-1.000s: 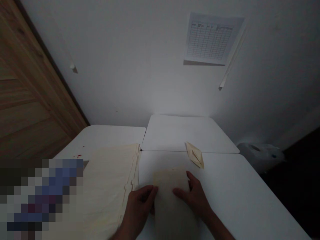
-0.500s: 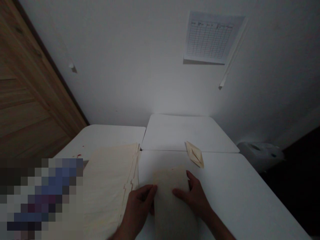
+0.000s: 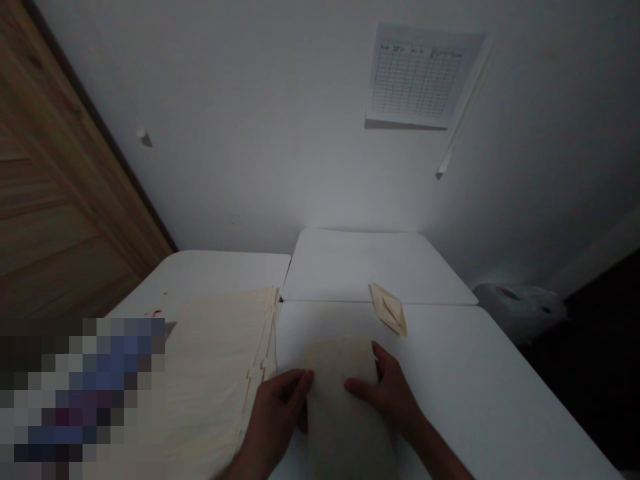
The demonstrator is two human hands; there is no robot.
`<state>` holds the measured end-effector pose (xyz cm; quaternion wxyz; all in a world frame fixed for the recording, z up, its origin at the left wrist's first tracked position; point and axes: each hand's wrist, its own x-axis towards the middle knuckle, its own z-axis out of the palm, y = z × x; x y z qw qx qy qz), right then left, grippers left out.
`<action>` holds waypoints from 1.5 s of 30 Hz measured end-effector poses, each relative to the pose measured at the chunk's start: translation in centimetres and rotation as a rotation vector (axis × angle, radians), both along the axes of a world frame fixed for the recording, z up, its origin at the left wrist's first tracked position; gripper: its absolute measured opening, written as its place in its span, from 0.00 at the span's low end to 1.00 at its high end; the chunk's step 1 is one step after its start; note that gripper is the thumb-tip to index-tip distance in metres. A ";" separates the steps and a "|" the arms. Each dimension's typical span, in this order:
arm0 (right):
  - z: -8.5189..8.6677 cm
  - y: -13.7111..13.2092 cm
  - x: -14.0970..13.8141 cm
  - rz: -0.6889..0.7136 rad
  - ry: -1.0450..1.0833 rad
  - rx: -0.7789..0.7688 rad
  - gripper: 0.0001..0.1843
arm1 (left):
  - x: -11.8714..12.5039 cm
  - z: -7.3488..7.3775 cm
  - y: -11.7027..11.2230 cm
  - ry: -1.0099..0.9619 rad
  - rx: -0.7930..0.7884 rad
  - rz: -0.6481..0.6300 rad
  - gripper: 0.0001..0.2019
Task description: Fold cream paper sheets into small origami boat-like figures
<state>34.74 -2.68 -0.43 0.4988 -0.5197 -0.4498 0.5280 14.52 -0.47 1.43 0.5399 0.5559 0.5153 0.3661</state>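
Observation:
Between my hands is a narrow sheet of beige paper or cloth (image 3: 343,413), held tilted near the front of the white table; its lower end runs out of view. My left hand (image 3: 283,407) pinches its left edge between thumb and fingertips. On the other side my right hand (image 3: 387,393) grips the right edge, thumb on the near face and fingers behind. To the left lies a stack of larger beige sheets (image 3: 215,367) with uneven right edges. Beyond my right hand a small folded beige piece (image 3: 389,309) rests on the table.
Several white tabletops (image 3: 380,267) meet at seams against the wall. A printed table sheet (image 3: 420,77) hangs on the wall. A translucent plastic bag or bin (image 3: 517,310) stands past the right edge. A wooden door (image 3: 55,173) is at the left, above a blurred-out patch.

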 end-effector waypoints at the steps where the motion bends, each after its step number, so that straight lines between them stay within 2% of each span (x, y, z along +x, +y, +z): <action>1: 0.2 0.0 0.1 0.023 0.024 0.016 0.32 | 0.0 0.0 0.0 0.011 0.014 0.002 0.19; 4: 0.5 0.1 0.3 0.057 0.123 0.023 0.25 | -0.1 -0.1 -0.2 0.039 0.049 0.002 0.19; 9: 0.5 0.2 0.7 -0.021 0.131 -0.026 0.20 | -0.1 -0.9 -0.5 0.035 0.061 -0.055 0.18; 15: 0.1 0.3 1.0 -0.062 0.048 -0.046 0.20 | -0.1 -1.0 -0.5 0.011 0.036 -0.072 0.19; 23: 0.2 -0.1 0.4 0.035 0.047 -0.055 0.20 | -0.2 -0.4 0.2 0.006 0.101 0.094 0.15; 45: 0.6 -0.3 0.4 0.039 -0.006 -0.062 0.22 | -0.3 0.2 0.0 -0.038 0.059 0.080 0.15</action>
